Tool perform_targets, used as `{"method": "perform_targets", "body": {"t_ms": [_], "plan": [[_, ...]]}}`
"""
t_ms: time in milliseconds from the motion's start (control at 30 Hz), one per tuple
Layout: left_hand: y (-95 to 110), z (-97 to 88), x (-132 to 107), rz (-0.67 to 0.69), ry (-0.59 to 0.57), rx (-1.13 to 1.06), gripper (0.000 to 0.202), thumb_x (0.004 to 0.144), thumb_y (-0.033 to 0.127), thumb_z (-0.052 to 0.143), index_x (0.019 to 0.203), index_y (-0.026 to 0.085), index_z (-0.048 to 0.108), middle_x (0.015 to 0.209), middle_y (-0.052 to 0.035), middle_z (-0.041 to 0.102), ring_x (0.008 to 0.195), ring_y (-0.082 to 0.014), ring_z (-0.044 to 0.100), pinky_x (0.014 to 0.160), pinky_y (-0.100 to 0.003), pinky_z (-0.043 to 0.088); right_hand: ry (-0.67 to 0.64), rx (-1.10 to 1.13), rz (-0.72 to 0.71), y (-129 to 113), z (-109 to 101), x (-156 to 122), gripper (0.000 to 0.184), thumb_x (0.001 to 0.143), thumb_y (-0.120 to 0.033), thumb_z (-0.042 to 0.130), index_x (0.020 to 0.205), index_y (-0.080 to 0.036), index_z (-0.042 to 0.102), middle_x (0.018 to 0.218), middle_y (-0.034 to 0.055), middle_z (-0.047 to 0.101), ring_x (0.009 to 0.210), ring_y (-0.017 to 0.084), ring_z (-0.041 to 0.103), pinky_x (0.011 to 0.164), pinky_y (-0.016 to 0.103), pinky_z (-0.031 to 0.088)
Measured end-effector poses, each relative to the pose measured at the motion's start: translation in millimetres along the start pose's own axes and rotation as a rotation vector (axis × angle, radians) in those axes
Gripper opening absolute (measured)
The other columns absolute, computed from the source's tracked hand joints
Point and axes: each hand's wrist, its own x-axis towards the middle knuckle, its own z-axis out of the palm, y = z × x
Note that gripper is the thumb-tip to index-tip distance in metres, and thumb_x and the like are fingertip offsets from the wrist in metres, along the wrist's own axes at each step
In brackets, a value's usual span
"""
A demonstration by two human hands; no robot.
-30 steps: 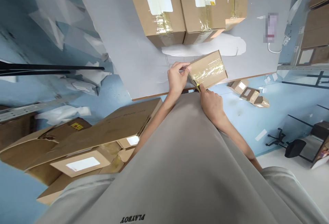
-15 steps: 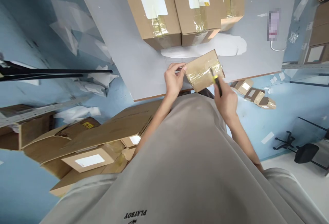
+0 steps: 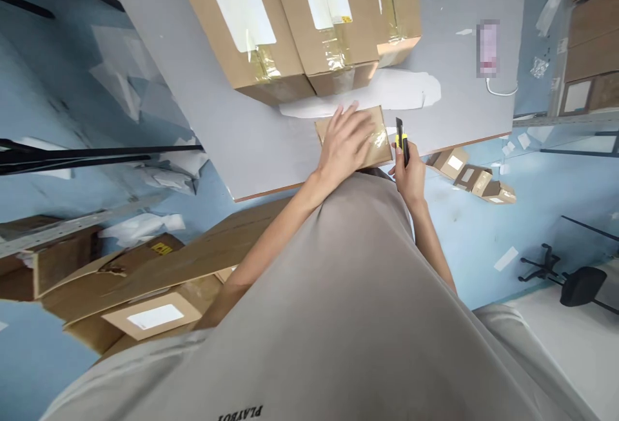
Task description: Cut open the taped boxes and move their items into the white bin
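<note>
A small cardboard box (image 3: 380,121) with clear tape lies near the front edge of the grey table (image 3: 271,156). My left hand (image 3: 345,140) rests across its top with the fingers stretched out, hiding much of it. Just right of the box, my right hand (image 3: 410,173) grips a black and yellow utility knife (image 3: 401,140), its tip pointing away from me. The knife is apart from the box.
Large taped cartons (image 3: 285,28) with white labels stand at the back, a white sheet (image 3: 406,89) before them. A pixelated pink object (image 3: 488,47) with a white cable lies right. Small boxes (image 3: 467,176) sit lower right; a big open carton (image 3: 242,227) is at left.
My left hand has moved from the box's left edge onto its top, and the box now lies flatter. My right hand has drawn the knife off the tape to the box's right.
</note>
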Motion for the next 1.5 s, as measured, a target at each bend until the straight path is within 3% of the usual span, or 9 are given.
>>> {"method": "perform_targets", "body": {"t_ms": [100,267,400,800,1067,1200,1500], "plan": [[8,11.6,9,0.044,-0.096,-0.017,0.032,0.111,0.058,0.064,0.123,0.034,0.080,0.148,-0.0077,0.076,0.168,-0.0377,0.050,0.144,-0.073,0.024,-0.041,-0.071,0.008,-6,-7,0,0.052,0.121,-0.045,0.032,0.155,-0.020,0.062,0.113,0.0134,0.087,0.088,0.027,0.083,0.092,0.037,0.062],[-4,15.8,12,0.053,-0.108,-0.020,0.031,0.109,0.058,0.065,0.118,0.032,0.080,0.143,-0.0092,0.077,0.167,-0.0384,0.051,0.145,-0.074,0.021,-0.095,-0.159,-0.042,-14,-8,2,0.051,0.120,-0.038,0.033,0.157,-0.020,0.063,0.140,0.0183,0.080,0.117,0.030,0.080,0.102,0.039,0.060],[-10,16.4,12,0.066,-0.106,-0.009,0.031,0.110,0.058,0.064,0.118,0.033,0.080,0.141,-0.0093,0.078,0.167,-0.0378,0.051,0.144,-0.074,0.021,-0.065,-0.178,-0.044,-17,-1,6,0.050,0.118,-0.034,0.036,0.156,-0.021,0.065,0.147,0.0169,0.077,0.130,0.031,0.074,0.108,0.041,0.059],[-16,19.1,13,0.083,-0.087,-0.052,0.026,0.111,0.053,0.065,0.115,0.033,0.081,0.143,-0.0085,0.078,0.170,-0.0386,0.047,0.144,-0.075,0.019,-0.156,-0.375,0.118,-53,-7,2,0.051,0.119,-0.027,0.035,0.163,-0.022,0.060,0.148,0.0160,0.075,0.124,0.032,0.076,0.102,0.043,0.061],[-21,24.7,11,0.102,-0.084,-0.079,0.026,0.114,0.050,0.061,0.122,0.035,0.080,0.149,-0.0075,0.076,0.171,-0.0357,0.046,0.146,-0.072,0.017,-0.206,-0.568,0.234,-90,-8,8,0.053,0.120,-0.020,0.032,0.168,-0.015,0.052,0.137,0.0234,0.079,0.118,0.035,0.081,0.099,0.044,0.062],[-22,29.0,11,0.121,-0.122,-0.029,0.029,0.117,0.046,0.054,0.125,0.033,0.079,0.151,-0.0082,0.076,0.172,-0.0338,0.044,0.147,-0.072,0.013,-0.229,-0.630,0.283,-95,-7,6,0.052,0.121,-0.021,0.030,0.169,-0.016,0.048,0.133,0.0228,0.082,0.119,0.035,0.081,0.100,0.044,0.062],[-22,36.1,10,0.177,-0.128,0.009,0.026,0.117,0.037,0.057,0.124,0.031,0.080,0.152,-0.0077,0.076,0.169,-0.0343,0.048,0.147,-0.074,0.014,-0.273,-0.652,0.397,-96,-16,-15,0.041,0.122,-0.024,0.035,0.155,-0.019,0.059,0.134,0.0233,0.081,0.125,0.034,0.080,0.102,0.042,0.060]]}}
